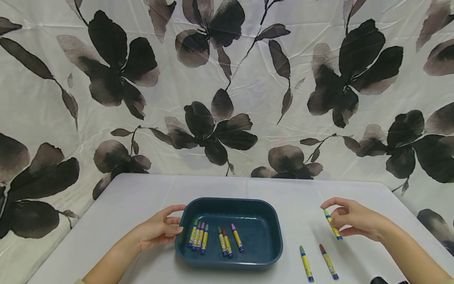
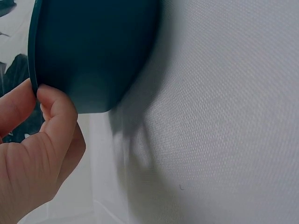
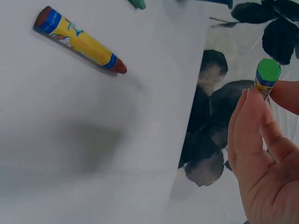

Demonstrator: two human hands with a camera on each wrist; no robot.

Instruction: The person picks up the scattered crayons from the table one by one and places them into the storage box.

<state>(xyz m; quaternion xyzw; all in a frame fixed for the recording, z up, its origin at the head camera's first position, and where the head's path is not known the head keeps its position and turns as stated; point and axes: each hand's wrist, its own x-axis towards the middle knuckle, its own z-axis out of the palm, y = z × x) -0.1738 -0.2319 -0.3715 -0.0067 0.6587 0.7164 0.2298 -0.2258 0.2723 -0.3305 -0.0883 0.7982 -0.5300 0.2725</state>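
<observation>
At the left end of a dark teal tray (image 1: pixel 260 242), my left hand (image 1: pixel 159 229) pinches the rim between thumb and fingers. The left wrist view shows the same grip on the tray's edge (image 2: pixel 88 56). Several crayons (image 1: pixel 198 238) in yellow wrappers lie inside, some in a row at the left, others around the middle. My right hand (image 1: pixel 360 221) holds a light green crayon (image 1: pixel 336 232) above the table, right of the tray. Its flat green end (image 3: pixel 268 70) faces the right wrist camera. Below that hand, a dark green crayon (image 1: pixel 306 263) and a reddish-brown crayon (image 1: pixel 328 262) lie apart.
A white-covered table (image 1: pixel 149 189) carries everything. Behind it hangs a white cloth (image 1: pixel 266 98) with dark flowers. A black object (image 1: pixel 379 280) pokes in at the bottom edge, near my right forearm.
</observation>
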